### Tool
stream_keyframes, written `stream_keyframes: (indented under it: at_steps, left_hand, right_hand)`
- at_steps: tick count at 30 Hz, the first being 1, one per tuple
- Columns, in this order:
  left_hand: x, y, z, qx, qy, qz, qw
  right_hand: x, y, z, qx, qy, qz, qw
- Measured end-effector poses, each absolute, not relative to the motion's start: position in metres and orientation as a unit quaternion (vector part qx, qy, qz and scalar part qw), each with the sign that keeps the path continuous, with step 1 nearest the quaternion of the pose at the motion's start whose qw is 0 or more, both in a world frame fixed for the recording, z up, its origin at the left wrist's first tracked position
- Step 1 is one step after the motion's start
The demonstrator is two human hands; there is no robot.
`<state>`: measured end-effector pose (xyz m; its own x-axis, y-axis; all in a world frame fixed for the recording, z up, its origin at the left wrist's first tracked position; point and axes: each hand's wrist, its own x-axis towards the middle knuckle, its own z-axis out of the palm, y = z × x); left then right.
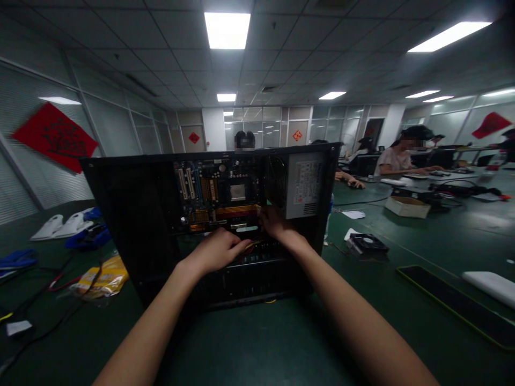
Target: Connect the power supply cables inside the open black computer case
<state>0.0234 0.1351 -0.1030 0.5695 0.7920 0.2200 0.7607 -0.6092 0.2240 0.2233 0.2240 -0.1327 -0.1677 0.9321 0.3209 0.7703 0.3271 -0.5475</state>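
Inside the open computer case (132, 214) standing on the green table (257, 343), I am curling my left hand (217, 249) around loose cables (251, 245) while my right hand (273, 221), grip hidden, is reaching near the motherboard (219, 195), where tugging could unseat connectors.

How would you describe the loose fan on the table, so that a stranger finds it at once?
Start at the open computer case standing on the green table. Look right of it, past the right hand: the fan lies flat there. It is black, square, with round blades, unlike the cardboard box behind it.
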Motion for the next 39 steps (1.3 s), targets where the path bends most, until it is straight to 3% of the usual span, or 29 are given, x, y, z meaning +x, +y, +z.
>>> stream_keyframes:
  at_steps: [6,12,20,29,31,34,36,39]
  left_hand:
    - [0.023,0.136,-0.103,0.887,0.434,0.147,0.056]
    - [0.023,0.138,-0.104,0.885,0.438,0.144,0.060]
    - [0.024,0.137,-0.104,0.883,0.444,0.143,0.054]
    - [0.023,0.133,-0.101,0.864,0.453,0.219,-0.021]
    - [0.022,0.131,-0.102,0.862,0.433,0.257,-0.053]
    - [0.020,0.129,-0.102,0.853,0.402,0.326,-0.076]
    - [0.018,0.130,-0.099,0.820,0.416,0.381,-0.092]
    - [0.009,0.138,-0.094,0.717,0.527,0.439,-0.123]
  right_hand:
    - [0.226,0.225,-0.135,-0.573,-0.745,0.138,0.311]
    - [0.224,0.220,-0.130,-0.553,-0.761,0.034,0.337]
    - [0.221,0.216,-0.124,-0.555,-0.739,0.067,0.375]
    - [0.203,0.167,-0.105,-0.577,-0.760,-0.057,0.294]
    - [0.199,0.158,-0.104,-0.500,-0.801,-0.009,0.329]
    - [0.193,0.150,-0.105,-0.323,-0.852,0.170,0.375]
    - [0.191,0.149,-0.108,-0.252,-0.859,0.276,0.351]
    - [0.190,0.151,-0.111,-0.224,-0.884,0.306,0.273]
